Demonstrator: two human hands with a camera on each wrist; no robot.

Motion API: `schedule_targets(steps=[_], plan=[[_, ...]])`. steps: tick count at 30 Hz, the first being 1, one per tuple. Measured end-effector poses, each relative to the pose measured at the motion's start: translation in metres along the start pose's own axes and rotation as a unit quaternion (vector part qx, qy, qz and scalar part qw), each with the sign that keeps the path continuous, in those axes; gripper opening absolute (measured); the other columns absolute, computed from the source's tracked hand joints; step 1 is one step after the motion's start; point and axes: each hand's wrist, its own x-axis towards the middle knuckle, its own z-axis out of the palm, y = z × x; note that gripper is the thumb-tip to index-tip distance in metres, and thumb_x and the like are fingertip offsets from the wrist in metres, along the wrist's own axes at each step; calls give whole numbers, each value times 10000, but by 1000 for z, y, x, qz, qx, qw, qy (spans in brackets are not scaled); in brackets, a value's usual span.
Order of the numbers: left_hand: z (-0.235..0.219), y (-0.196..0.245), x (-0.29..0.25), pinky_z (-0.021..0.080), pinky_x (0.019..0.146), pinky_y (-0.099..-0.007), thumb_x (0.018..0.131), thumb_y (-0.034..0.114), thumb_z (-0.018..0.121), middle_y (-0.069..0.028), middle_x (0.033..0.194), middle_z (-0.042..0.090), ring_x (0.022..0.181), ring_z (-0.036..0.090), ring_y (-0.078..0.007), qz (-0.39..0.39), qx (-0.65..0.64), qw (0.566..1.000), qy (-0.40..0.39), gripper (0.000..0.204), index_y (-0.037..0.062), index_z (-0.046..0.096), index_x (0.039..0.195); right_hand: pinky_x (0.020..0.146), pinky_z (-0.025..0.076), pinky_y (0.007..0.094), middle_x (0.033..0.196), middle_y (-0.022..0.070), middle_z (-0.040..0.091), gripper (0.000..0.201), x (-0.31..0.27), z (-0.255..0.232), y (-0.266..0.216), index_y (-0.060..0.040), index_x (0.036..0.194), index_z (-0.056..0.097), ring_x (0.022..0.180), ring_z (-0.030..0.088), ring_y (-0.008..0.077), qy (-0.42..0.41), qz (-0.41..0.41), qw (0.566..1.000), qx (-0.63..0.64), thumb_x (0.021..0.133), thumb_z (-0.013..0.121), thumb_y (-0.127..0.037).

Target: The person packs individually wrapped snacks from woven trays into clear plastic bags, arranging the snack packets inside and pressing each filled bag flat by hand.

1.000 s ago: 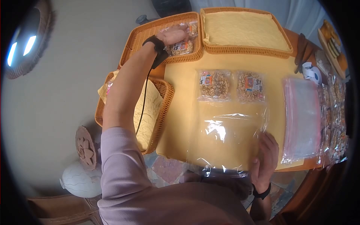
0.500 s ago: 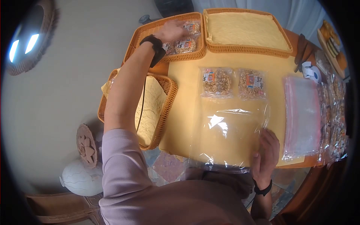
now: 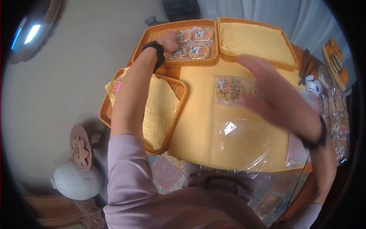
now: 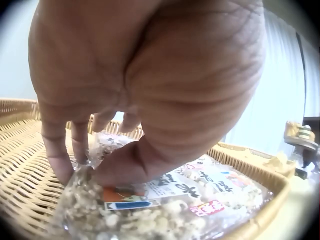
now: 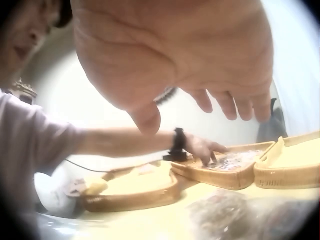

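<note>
In the head view, my left hand (image 3: 167,41) is inside the back left wicker tray (image 3: 152,32), beside clear snack packets (image 3: 199,50) laid in two rows. Up close, its thumb and fingers pinch the edge of a snack packet (image 4: 125,215) of pale puffed pieces with a printed label. My right hand (image 3: 270,91) is raised over the table, blurred, fingers extended and holding nothing. Beneath it lies a large clear plastic bag (image 3: 244,141). One snack packet (image 3: 228,91) sits at the bag's far end, and a second is partly hidden behind the right hand.
A paper-lined wicker tray (image 3: 255,36) stands at the back right, and a lined basket (image 3: 162,114) at the left edge. Flat plastic bags (image 3: 297,150), a white tape roll (image 3: 313,84) and piled snack packets (image 3: 337,129) occupy the right side. Yellow paper (image 3: 196,126) covers the table.
My right hand has risen from the bag's near right edge to above its far end. My left hand has shifted left within the tray, leaving more packets visible.
</note>
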Motion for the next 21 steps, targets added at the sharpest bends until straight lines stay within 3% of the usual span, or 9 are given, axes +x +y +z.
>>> schedule_targets(steps=[2,4,5,9,12,13,16,20,21], plan=[[9,-4,9,438,1124,-424,920,209,661,-269,1452,556,1360,531,-384,4,-20,1000,4,734,36,370,1571,1163,375,438,1474,278,479,785,61,27,41,63,1508,383,1399,435,422,-42,-10,998,-49,918,697,-349],[13,-3,12,478,1071,-441,882,236,707,-258,1301,663,1261,608,-401,32,-35,998,30,574,-5,583,1388,1207,322,453,1571,277,378,859,121,47,67,31,1551,339,1480,342,413,-143,44,985,-84,934,642,-483],[11,2,12,455,1098,-441,935,249,647,-262,1358,620,1313,568,-391,14,15,1000,2,624,52,481,1503,1227,293,457,1597,277,338,855,144,67,87,45,1549,333,1503,307,399,-127,35,982,-132,956,606,-506],[32,-10,29,468,1084,-441,921,261,663,-245,1296,651,1272,596,-386,54,59,994,74,543,33,572,1404,1266,199,510,1675,251,206,891,177,107,117,26,1587,279,1572,155,384,-127,76,971,-190,992,474,-606],[30,-11,41,496,1041,-446,901,202,661,-257,1256,665,1224,623,-391,77,56,995,8,530,15,580,1390,1270,156,544,1699,229,151,905,178,112,127,1,1613,239,1592,60,379,-179,83,959,-206,1000,405,-644],[41,-18,38,520,986,-448,876,121,646,-265,1188,691,1141,660,-399,114,4,989,93,482,-1,613,1341,1264,184,534,1678,238,206,862,177,113,130,18,1594,269,1576,115,401,-173,81,962,-194,1005,435,-589],[18,7,30,529,959,-451,847,75,651,-260,1146,711,1092,682,-395,46,-32,998,2,438,-7,651,1277,1254,216,526,1648,243,266,818,180,120,141,37,1572,296,1557,171,405,-165,51,968,-181,1007,448,-534],[22,21,37,545,924,-451,813,92,689,-236,1119,727,1054,698,-396,12,3,999,33,443,-3,671,1246,1233,256,506,1569,247,371,733,178,125,149,59,1516,378,1505,268,413,-130,5,979,-158,995,501,-442],[25,21,34,547,920,-455,807,92,698,-228,1105,732,1043,703,-394,48,27,996,70,419,15,694,1218,1233,256,506,1569,247,371,733,177,126,150,59,1516,378,1505,268,413,-132,6,979,-156,995,501,-442]])
